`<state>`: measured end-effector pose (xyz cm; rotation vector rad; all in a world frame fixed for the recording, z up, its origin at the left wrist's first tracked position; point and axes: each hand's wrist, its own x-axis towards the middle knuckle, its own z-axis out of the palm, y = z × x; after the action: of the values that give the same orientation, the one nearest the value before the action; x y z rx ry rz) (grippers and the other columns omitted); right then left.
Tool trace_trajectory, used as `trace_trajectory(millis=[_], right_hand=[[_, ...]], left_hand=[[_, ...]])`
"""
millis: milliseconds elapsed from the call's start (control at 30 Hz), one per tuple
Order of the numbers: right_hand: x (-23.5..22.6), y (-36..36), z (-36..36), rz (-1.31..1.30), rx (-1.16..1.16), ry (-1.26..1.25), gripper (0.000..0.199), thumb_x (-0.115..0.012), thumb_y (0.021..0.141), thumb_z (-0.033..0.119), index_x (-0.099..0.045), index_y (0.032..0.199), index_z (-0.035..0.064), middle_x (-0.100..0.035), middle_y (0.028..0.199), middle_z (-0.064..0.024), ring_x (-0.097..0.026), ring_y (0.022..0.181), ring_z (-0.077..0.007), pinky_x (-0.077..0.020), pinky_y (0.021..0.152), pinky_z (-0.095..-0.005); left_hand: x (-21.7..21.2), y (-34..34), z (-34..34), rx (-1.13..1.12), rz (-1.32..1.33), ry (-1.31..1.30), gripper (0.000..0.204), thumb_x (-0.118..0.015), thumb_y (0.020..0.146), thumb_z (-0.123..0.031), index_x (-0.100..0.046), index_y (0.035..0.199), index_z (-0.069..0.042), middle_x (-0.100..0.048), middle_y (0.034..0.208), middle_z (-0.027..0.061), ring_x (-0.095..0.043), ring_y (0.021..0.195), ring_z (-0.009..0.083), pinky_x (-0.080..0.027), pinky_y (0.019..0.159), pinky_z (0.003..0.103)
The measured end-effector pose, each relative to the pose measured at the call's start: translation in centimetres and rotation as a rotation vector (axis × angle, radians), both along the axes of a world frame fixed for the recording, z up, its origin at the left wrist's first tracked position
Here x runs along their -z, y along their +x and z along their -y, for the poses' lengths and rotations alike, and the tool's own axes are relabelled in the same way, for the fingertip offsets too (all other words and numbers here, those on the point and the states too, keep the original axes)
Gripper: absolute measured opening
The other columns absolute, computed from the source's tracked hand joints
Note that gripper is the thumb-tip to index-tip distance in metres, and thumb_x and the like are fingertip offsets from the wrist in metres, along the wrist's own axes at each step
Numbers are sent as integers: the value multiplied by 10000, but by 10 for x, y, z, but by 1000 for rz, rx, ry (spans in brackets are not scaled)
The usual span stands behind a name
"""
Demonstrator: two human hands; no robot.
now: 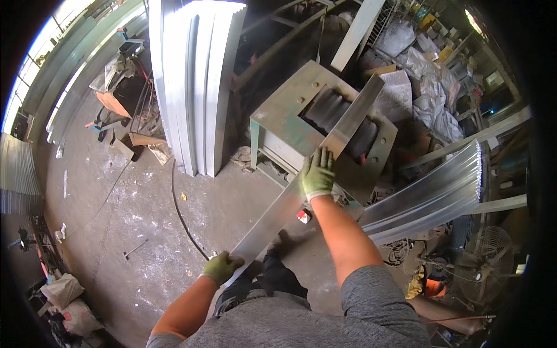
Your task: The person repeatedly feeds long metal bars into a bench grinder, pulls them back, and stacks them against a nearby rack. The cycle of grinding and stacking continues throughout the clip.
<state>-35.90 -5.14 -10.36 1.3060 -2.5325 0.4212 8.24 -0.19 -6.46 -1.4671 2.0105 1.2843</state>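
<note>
A long, shiny metal profile (270, 222) slants from my waist up to the far right, its far part lying across a worn green-grey machine (284, 107) with dark ribbed rollers (326, 108) in its top opening. My left hand (223, 267), in a green glove, is closed round the near end of the profile. Farther along, beside the machine's near edge, my gloved right hand (318, 174) lies flat on the profile with its fingers stretched out. The underside of the profile is hidden.
A stack of long metal profiles (194, 93) stands left of the machine; another stack (429, 188) lies to the right. A fan (484, 264) is at the lower right. A dark cable (180, 211) crosses the floor. A small red-and-white box (303, 216) lies near my feet.
</note>
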Motion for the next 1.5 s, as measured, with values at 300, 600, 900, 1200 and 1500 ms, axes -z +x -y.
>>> trace_trajectory(millis=[300, 600, 900, 1200, 1500], right_hand=[[-7, -77, 27, -51, -20, -84, 554, -484, 1115, 387, -593, 1487, -8, -559, 1587, -242, -489, 1482, -472, -377, 1249, -584], [-30, -146, 23, -22, -51, -159, 462, -545, 1104, 334, -672, 1393, -4, -644, 1488, -223, -577, 1404, -433, -448, 1203, -532], [-25, -107, 25, 59, -22, -146, 556, -638, 1024, 331, -614, 1442, -34, -566, 1574, -239, -516, 1461, -453, -387, 1240, -602], [-40, -181, 56, -81, 26, -14, 459, -536, 1096, 335, -694, 1330, -26, -654, 1458, -203, -594, 1356, -409, -436, 1198, -547], [-37, -153, 40, -114, -3, -27, 442, -535, 1095, 320, -691, 1319, -28, -654, 1459, -210, -581, 1384, -411, -423, 1214, -552]], left_hand=[[-24, -252, 87, 60, -108, -43, 773, -633, 999, -693, -680, 1315, 12, -725, 1295, 339, -677, 1268, 494, -527, 1071, 528], [-26, -431, 153, 89, -229, -108, 852, -622, 1001, -714, -691, 1364, 53, -720, 1334, 334, -691, 1275, 464, -536, 1077, 486], [-1, -339, 105, 88, -170, -147, 816, -657, 994, -698, -682, 1349, 37, -744, 1263, 327, -706, 1225, 472, -552, 1024, 512], [-42, -420, 132, 85, -232, -96, 839, -645, 998, -699, -664, 1368, 54, -749, 1245, 330, -719, 1192, 478, -561, 1006, 505], [-17, -387, 111, 207, -346, -194, 770, -623, 1006, -690, -693, 1350, -5, -759, 1222, 302, -710, 1207, 484, -559, 1010, 516]])
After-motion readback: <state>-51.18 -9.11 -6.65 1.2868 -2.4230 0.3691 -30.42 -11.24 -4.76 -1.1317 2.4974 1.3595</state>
